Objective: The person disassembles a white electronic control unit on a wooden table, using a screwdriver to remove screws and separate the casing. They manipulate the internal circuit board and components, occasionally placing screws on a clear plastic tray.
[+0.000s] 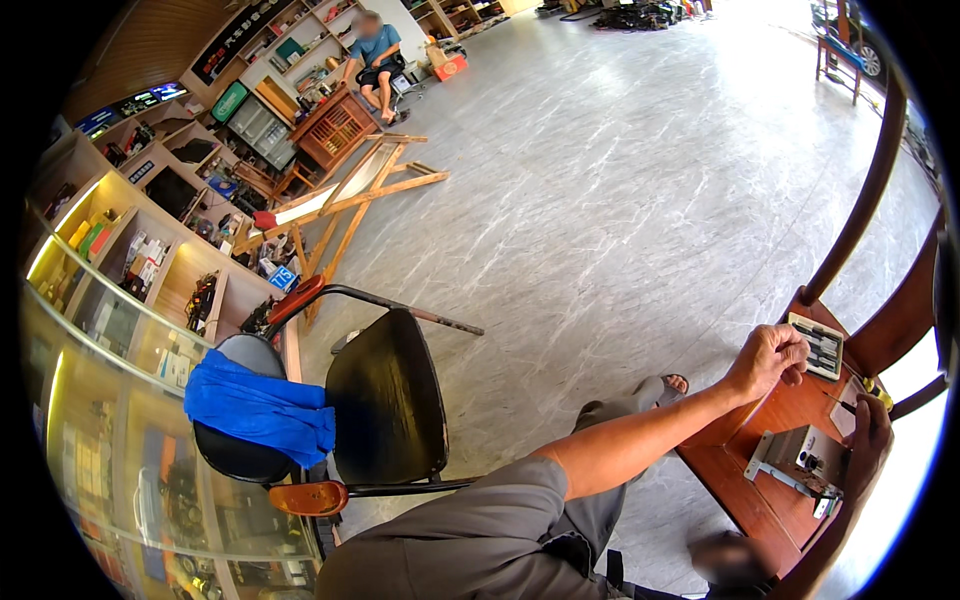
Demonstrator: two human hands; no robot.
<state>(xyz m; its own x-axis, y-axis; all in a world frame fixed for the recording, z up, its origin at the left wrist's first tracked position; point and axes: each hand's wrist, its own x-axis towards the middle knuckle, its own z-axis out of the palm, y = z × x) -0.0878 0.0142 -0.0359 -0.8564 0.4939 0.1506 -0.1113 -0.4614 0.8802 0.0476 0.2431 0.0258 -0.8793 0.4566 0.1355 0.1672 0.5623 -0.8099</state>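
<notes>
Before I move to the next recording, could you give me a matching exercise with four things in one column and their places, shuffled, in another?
Things
1. Bright blue cloth
2. Silvery boxy metal device
3. Pale rectangular tray of small tools
4. Wooden-framed folding lounger

Places
A. Close to the left hand
B. Standing on the grey marbled floor
C. On the reddish-brown wooden surface, beside the right hand
D. Draped over the black padded chair

Right pairs: 1-D; 2-C; 3-A; 4-B

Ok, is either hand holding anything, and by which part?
The right hand seems to hold a thin screwdriver-like tool by its thicker, dark end; whether the left hand holds anything can't be told.
</notes>
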